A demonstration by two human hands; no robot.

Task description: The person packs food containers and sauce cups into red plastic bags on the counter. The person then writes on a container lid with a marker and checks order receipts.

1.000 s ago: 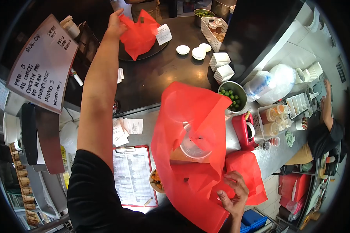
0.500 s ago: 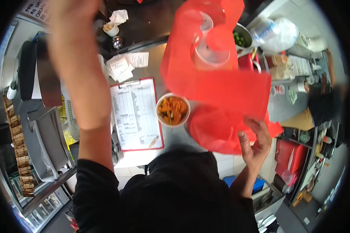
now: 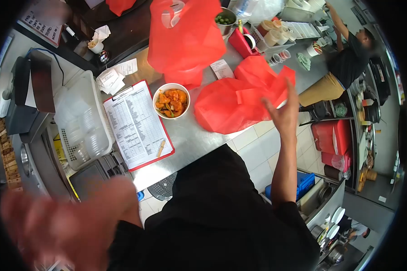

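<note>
left hand (image 3: 54,223): far red bag (image 3: 120,5) → lower left | food bowl (image 3: 172,86): now fully visible

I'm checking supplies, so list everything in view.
red bags: at least two, red, steel counter
bowl: one, white, orange food inside, between clipboard and bags
clipboard: one, red, left of bowl
receipts: several, white, near clipboard and bags
basket: one, white, left of clipboard
pot: one, silver, green fruit inside, top centre
sauce tubs: several, orange and pale, top right
sign: one, white, upper left
boxes: several, red and blue, right
people: two, mixed clothing colours, right
shelf items: too small to count, right
left hand: one, blurred, lower left
right hand: one, bare, beside red bags
</note>
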